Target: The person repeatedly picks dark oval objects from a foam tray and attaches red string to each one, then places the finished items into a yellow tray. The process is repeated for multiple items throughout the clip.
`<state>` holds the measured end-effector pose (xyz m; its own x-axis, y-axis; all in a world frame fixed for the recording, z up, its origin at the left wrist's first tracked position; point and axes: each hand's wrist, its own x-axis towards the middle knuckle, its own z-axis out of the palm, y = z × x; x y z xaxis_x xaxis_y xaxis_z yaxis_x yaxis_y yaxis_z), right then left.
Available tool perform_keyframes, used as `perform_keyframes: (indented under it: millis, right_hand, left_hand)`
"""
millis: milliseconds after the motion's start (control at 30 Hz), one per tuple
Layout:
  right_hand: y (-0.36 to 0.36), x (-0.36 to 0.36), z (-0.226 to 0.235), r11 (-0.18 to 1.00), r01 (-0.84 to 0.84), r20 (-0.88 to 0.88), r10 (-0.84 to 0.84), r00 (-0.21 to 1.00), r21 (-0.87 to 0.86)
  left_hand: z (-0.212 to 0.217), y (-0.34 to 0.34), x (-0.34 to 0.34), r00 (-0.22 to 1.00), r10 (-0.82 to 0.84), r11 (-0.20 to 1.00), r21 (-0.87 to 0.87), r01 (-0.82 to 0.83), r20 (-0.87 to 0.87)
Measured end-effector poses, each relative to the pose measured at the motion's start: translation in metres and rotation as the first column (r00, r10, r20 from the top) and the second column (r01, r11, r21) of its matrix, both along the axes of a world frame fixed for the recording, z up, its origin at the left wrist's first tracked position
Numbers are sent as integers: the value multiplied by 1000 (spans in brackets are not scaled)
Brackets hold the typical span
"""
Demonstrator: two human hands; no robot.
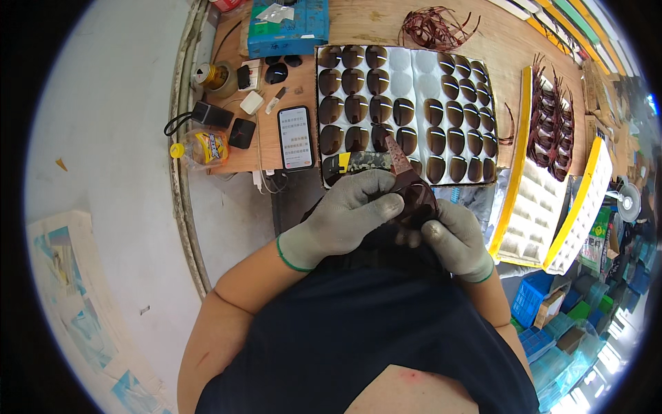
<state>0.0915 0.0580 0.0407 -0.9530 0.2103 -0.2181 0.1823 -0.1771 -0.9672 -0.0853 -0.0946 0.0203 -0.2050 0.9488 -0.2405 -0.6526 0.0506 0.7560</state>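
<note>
Both my hands wear grey gloves and hold a pair of dark brown sunglasses [418,205] in front of my chest, just below the near edge of a lens tray [405,49]. My left hand [345,217] grips them from the left, thumb and fingers pressed near the hinge. A reddish-brown temple [397,155] points up and away over the tray. On the other side, my right hand [455,238] pinches the lower right of the frame, its thumb on the front. Rows of brown gradient lenses [356,109] lie in the tray, and several slots at its top middle show white.
Left of the tray lie a phone [295,138], dark boxes [212,115], a yellow-capped bag [207,148] and a blue box [288,31]. Loose temples [434,27] are heaped behind. At right, a yellow-edged white tray [534,207] carries bundled frames [552,131]; blue crates [531,298] stand lower.
</note>
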Motion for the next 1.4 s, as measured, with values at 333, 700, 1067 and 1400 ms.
perform_keyframes:
  millis: [333, 700, 1067, 1400]
  right_hand:
    - [-10, 9, 4, 984, 34, 23, -38, 999, 175]
    - [-10, -1, 33, 936, 185, 127, -232, 964, 299]
    - [0, 9, 47, 790, 262, -97, -252, 963, 554]
    - [68, 39, -2, 929, 199, 33, -220, 975, 313]
  left_hand:
    - [10, -9, -17, 777, -88, 990, 33, 138, -623]
    - [0, 11, -10, 735, -40, 992, 63, 112, -676]
    - [29, 35, 3, 730, 27, 990, 118, 73, -683]
    - [17, 132, 4, 435, 20, 902, 204, 381, -900]
